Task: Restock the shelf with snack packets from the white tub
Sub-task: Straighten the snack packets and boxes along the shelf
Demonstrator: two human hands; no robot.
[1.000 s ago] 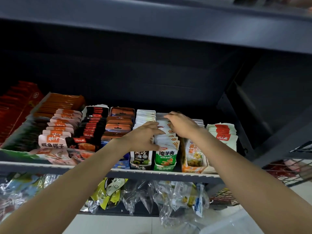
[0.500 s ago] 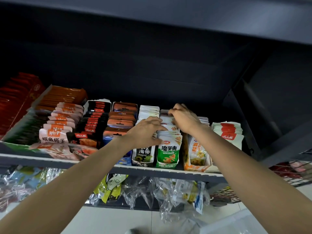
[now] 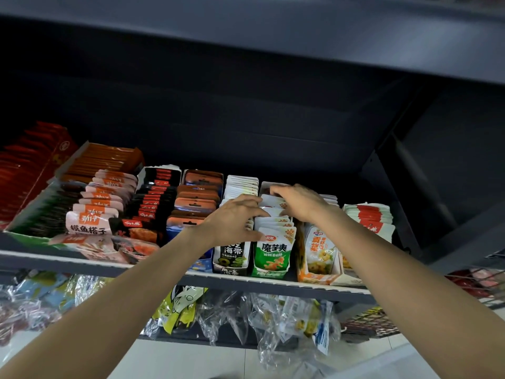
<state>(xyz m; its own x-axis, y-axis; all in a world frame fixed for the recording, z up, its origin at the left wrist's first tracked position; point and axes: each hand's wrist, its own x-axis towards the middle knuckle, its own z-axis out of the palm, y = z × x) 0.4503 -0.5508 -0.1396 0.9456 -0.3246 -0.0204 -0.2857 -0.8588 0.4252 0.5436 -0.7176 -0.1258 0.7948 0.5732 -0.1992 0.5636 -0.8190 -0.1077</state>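
Observation:
A row of green-and-white snack packets [image 3: 272,253] stands upright in a display box on the dark shelf [image 3: 273,283]. My left hand [image 3: 235,220] lies against the row's left side, its fingers stretched over the packet tops and its thumb by the front packet. My right hand [image 3: 299,201] reaches further back, fingers curled down over the tops of the rear packets of the same row. A pale white edge, likely the tub [image 3: 404,365], shows at the bottom right.
Neighbouring rows flank the hands: black-and-white seaweed packets [image 3: 231,253], orange-and-white packets [image 3: 318,250], red-and-white packets [image 3: 369,217] and several orange, black and red rows to the left. Another shelf hangs close overhead. Clear bagged goods [image 3: 273,318] hang below. A wire basket [image 3: 369,324] stands at right.
Both hands stay on the green-and-white row. My right hand's fingers have shifted slightly toward the back packets, and the view has wobbled a little.

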